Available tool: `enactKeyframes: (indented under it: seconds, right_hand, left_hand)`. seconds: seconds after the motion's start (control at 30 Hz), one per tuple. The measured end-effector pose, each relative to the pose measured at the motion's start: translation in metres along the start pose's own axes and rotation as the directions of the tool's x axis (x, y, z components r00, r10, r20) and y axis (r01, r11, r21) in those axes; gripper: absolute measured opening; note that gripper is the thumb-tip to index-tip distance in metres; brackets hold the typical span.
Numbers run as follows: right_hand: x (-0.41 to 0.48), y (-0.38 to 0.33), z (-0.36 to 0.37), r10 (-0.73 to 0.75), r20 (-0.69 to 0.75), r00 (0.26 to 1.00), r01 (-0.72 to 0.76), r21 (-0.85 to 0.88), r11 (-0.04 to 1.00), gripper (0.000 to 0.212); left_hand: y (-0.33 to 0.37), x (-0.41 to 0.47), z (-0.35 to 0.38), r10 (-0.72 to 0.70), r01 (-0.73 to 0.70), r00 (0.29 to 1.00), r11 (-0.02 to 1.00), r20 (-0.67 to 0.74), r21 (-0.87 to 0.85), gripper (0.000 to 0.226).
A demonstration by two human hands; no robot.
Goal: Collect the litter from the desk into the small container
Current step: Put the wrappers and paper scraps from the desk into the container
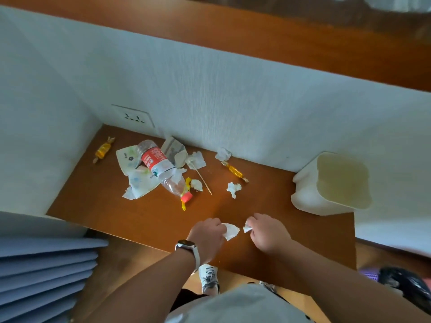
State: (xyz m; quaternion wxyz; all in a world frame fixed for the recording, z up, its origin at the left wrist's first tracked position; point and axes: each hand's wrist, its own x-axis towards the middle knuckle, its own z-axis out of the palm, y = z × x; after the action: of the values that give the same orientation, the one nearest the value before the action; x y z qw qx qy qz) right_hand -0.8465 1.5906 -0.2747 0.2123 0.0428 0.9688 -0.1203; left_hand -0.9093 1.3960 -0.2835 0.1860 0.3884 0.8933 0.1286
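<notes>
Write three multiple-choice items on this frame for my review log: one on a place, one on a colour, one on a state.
1. Where on the desk does the small container stand?
A) left corner
B) right end, by the wall
C) middle, among the litter

2. What colour is the bottle cap?
A) red
B) blue
C) black

3. How is the plastic bottle placed?
A) upright
B) inside the container
C) lying on its side

Answers:
1 B, it sits at the desk's right end against the white wall.
2 A, the cap is red, like the label.
3 C, it lies flat among the paper scraps.
</notes>
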Motion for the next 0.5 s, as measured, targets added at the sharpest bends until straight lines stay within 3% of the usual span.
enactKeyframes:
  seconds: [0.3, 0.5]
  right_hand:
    - [-0.030, 0.026, -0.062, 0.010, -0.300, 0.954, 0.001, 0.037, 0.999, 0.027]
    - [-0.062, 0.052, -0.107, 0.138, -0.471, 0.871, -0.043, 0.207, 0.977, 0.025]
  left_hand:
    - [0.042, 0.035, -0.045, 0.037, -0.057, 0.978, 0.994, -0.207, -0.092, 0.019]
    - [0.094, 0.070, -0.087, 0.077, -0.131, 0.945, 0.980, -0.317, -0.152, 0.017]
